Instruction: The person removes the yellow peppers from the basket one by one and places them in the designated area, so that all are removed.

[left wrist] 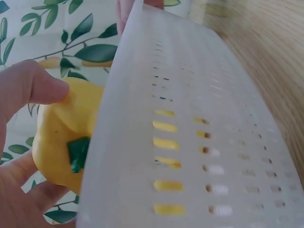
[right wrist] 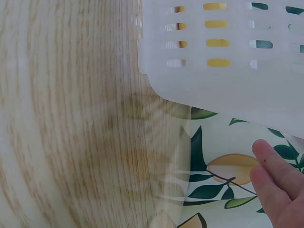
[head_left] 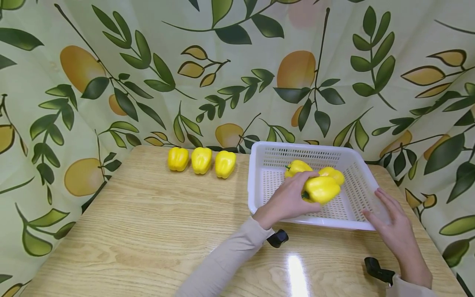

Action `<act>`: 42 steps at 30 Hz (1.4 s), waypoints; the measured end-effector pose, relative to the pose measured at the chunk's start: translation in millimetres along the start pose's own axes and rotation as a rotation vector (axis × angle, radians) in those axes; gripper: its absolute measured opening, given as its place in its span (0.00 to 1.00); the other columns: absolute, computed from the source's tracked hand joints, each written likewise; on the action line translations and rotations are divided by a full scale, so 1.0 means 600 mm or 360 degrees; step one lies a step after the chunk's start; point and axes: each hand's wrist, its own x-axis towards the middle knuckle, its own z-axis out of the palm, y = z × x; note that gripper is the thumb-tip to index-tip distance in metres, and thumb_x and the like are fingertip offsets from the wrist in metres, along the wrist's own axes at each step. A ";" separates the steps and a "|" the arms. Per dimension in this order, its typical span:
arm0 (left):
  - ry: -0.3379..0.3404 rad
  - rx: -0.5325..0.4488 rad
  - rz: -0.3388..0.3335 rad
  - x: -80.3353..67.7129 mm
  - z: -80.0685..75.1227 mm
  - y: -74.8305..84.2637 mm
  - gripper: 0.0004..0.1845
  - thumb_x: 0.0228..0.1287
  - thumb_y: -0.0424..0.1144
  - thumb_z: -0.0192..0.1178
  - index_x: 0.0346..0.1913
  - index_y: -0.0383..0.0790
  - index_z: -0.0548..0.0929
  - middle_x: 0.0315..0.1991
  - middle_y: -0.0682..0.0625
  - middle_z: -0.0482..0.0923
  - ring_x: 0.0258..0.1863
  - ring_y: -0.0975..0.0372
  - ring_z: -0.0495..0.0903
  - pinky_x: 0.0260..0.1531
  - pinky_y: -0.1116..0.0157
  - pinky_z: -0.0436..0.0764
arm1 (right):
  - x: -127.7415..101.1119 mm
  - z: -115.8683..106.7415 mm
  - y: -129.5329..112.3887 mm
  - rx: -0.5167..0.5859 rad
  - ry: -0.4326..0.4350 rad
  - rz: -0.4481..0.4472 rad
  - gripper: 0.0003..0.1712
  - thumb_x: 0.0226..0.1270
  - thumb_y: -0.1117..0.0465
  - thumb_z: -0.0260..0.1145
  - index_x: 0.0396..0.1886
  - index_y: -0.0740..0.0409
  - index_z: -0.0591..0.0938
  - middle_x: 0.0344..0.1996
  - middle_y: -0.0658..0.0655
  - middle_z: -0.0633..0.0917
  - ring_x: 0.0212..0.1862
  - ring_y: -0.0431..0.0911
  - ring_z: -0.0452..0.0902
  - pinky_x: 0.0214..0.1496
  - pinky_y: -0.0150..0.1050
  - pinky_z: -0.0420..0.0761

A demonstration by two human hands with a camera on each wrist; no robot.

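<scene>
Yellow pepper (head_left: 322, 190) gripped by left hand (head_left: 291, 198); right hand (head_left: 398, 227), uncurled, at basket (head_left: 334, 223).

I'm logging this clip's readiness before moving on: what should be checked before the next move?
1. Left grip secure on the held yellow pepper: ok, thumb and fingers around it.
2. Held pepper within the white basket's outline: ok in the head view.
3. Held pepper clear of the two peppers in the basket: cannot tell, they overlap.
4. Right grip steadying the basket: cannot tell; contact unclear.
5. Left grip free: not ok.
6. Three peppers on the table apart: ok.
</scene>
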 end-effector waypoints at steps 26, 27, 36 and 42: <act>0.0293 -0.0388 0.0014 -0.058 -0.044 -0.039 0.37 0.52 0.43 0.69 0.66 0.50 0.68 0.59 0.54 0.74 0.46 0.66 0.74 0.45 0.65 0.81 | -0.001 -0.005 0.005 -0.0008 0.0000 -0.0015 0.43 0.72 0.51 0.57 0.80 0.55 0.50 0.80 0.64 0.45 0.74 0.76 0.43 0.58 0.80 0.58; 0.0297 -0.0408 0.0017 -0.059 -0.045 -0.042 0.37 0.52 0.43 0.69 0.66 0.50 0.68 0.59 0.53 0.74 0.45 0.65 0.74 0.43 0.65 0.82 | 0.000 -0.006 0.005 -0.0005 -0.0002 -0.0016 0.43 0.73 0.51 0.57 0.80 0.55 0.50 0.80 0.64 0.44 0.74 0.76 0.43 0.58 0.80 0.58; 0.0385 -0.0531 0.0064 -0.069 -0.047 -0.059 0.34 0.54 0.43 0.67 0.65 0.48 0.68 0.58 0.53 0.75 0.46 0.63 0.73 0.37 0.68 0.77 | 0.000 -0.005 0.006 0.0008 0.0001 -0.0039 0.43 0.72 0.51 0.58 0.80 0.54 0.51 0.80 0.63 0.45 0.75 0.76 0.43 0.59 0.80 0.56; 0.0496 -0.0522 0.0095 -0.074 -0.052 -0.069 0.33 0.55 0.42 0.66 0.66 0.48 0.69 0.59 0.49 0.72 0.47 0.62 0.72 0.41 0.66 0.78 | -0.001 -0.002 0.005 0.0025 0.0002 -0.0046 0.43 0.72 0.51 0.58 0.80 0.55 0.51 0.80 0.64 0.45 0.75 0.76 0.42 0.60 0.80 0.55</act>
